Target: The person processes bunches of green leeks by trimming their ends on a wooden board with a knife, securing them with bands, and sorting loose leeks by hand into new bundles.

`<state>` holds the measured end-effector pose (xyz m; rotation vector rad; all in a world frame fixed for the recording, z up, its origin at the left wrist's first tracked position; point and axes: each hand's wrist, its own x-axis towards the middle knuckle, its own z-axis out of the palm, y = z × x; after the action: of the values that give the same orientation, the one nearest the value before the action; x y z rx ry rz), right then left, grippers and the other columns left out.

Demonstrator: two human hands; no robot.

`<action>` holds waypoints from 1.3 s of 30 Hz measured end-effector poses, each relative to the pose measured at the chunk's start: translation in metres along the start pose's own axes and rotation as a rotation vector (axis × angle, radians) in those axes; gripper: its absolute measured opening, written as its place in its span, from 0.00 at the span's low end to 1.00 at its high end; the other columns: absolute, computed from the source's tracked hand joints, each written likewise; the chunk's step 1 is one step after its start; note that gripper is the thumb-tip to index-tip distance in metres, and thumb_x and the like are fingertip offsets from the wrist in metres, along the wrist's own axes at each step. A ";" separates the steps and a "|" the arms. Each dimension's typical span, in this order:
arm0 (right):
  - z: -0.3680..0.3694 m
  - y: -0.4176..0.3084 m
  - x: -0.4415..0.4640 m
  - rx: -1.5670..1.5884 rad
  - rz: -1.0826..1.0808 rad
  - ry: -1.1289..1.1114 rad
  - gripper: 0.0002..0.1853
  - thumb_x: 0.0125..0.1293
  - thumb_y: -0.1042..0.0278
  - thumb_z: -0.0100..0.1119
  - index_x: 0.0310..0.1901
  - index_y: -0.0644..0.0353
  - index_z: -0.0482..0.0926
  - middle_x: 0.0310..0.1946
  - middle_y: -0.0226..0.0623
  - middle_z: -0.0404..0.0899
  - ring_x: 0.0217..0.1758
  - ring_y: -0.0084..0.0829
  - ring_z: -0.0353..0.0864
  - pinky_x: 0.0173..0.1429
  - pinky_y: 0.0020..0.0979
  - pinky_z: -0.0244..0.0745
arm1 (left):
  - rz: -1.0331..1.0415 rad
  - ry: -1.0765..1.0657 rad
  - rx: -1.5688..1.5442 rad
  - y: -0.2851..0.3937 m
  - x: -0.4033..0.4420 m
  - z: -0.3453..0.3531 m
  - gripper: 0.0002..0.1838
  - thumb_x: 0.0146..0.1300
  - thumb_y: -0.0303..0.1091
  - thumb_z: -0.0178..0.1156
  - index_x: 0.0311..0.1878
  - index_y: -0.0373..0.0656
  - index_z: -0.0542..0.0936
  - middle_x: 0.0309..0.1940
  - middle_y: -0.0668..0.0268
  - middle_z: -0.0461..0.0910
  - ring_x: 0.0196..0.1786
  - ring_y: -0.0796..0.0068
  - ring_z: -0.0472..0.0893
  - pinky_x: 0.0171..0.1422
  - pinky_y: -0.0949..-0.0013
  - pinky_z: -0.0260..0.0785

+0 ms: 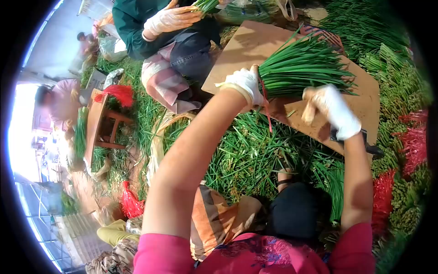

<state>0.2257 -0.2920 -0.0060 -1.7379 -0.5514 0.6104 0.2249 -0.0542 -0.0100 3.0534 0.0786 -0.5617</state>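
Observation:
My left hand (243, 86), in a white glove, is closed around the gathered end of a bunch of green chives (305, 68). The leaves fan out to the right over a brown wooden board (237, 50). A red tie (266, 102) circles the bunch beside my fingers, its loose end hanging down. My right hand (332, 109), gloved too with bare fingertips, is just below the leaf tips and blurred by motion. Its thumb and fingers look apart, with nothing visible between them. A dark object (374, 150), partly hidden by my right wrist, lies at the board's lower edge.
Loose chive leaves (246, 155) litter the ground below the board. Stacked bunches (401, 86) and red ties (383, 196) line the right side. Across the board, a person's gloved hand (171, 20) holds greens. Another person sits by a small wooden bench (96, 118) at left.

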 end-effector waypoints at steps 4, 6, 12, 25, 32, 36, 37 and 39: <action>0.037 0.042 -0.045 -0.122 0.141 0.073 0.10 0.61 0.67 0.57 0.35 0.65 0.83 0.25 0.37 0.83 0.26 0.25 0.81 0.36 0.26 0.75 | 0.093 -0.072 -0.103 0.013 0.025 -0.010 0.64 0.35 0.62 0.72 0.70 0.35 0.53 0.55 0.50 0.76 0.57 0.54 0.77 0.60 0.59 0.69; 0.053 0.057 -0.043 -0.332 0.022 0.258 0.06 0.57 0.69 0.62 0.34 0.62 0.83 0.30 0.36 0.83 0.31 0.32 0.82 0.39 0.29 0.76 | 0.092 -0.034 -0.152 0.024 0.044 -0.008 0.63 0.35 0.63 0.71 0.70 0.34 0.54 0.55 0.49 0.76 0.56 0.54 0.78 0.59 0.59 0.70; 0.057 0.085 -0.006 -0.538 -0.152 0.331 0.15 0.55 0.66 0.63 0.46 0.56 0.80 0.34 0.38 0.78 0.39 0.38 0.79 0.43 0.32 0.75 | 0.106 -0.080 -0.231 0.023 0.066 -0.013 0.53 0.39 0.63 0.68 0.65 0.38 0.65 0.58 0.52 0.74 0.61 0.57 0.74 0.63 0.62 0.66; 0.093 0.051 -0.032 0.111 0.151 -0.090 0.14 0.61 0.59 0.58 0.26 0.61 0.76 0.25 0.41 0.82 0.24 0.36 0.82 0.26 0.37 0.73 | 0.122 0.001 -1.623 0.004 0.011 0.021 0.37 0.50 0.37 0.72 0.60 0.30 0.67 0.47 0.54 0.78 0.46 0.65 0.81 0.52 0.66 0.74; 0.028 0.076 -0.107 -0.903 0.011 0.050 0.17 0.54 0.61 0.61 0.45 0.59 0.81 0.38 0.45 0.82 0.40 0.44 0.82 0.46 0.40 0.76 | 0.240 0.039 -2.278 -0.020 -0.045 0.050 0.20 0.65 0.35 0.56 0.57 0.35 0.73 0.47 0.57 0.80 0.47 0.65 0.82 0.52 0.62 0.77; 0.028 0.013 -0.060 -0.020 -0.138 0.264 0.29 0.63 0.60 0.61 0.61 0.67 0.69 0.55 0.53 0.76 0.59 0.36 0.76 0.61 0.31 0.69 | 0.258 0.311 -2.223 0.012 -0.068 0.062 0.20 0.63 0.41 0.59 0.54 0.39 0.75 0.47 0.61 0.81 0.46 0.67 0.81 0.53 0.61 0.76; 0.033 0.007 -0.045 0.161 -0.184 0.224 0.33 0.62 0.59 0.62 0.65 0.67 0.64 0.57 0.50 0.75 0.62 0.34 0.72 0.63 0.30 0.66 | 0.281 0.360 -2.185 0.023 -0.075 0.061 0.21 0.63 0.40 0.58 0.55 0.37 0.75 0.47 0.60 0.80 0.47 0.67 0.81 0.54 0.62 0.75; 0.050 -0.023 -0.021 0.272 -0.274 0.251 0.34 0.58 0.55 0.65 0.63 0.63 0.67 0.51 0.50 0.79 0.56 0.38 0.78 0.59 0.32 0.71 | 0.348 0.383 -2.147 0.043 -0.082 0.066 0.22 0.62 0.37 0.60 0.57 0.38 0.73 0.48 0.62 0.79 0.48 0.69 0.80 0.55 0.65 0.73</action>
<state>0.1760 -0.2637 0.0082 -1.4241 -0.4931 0.2545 0.1273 -0.1032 -0.0409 0.9541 0.0681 0.1983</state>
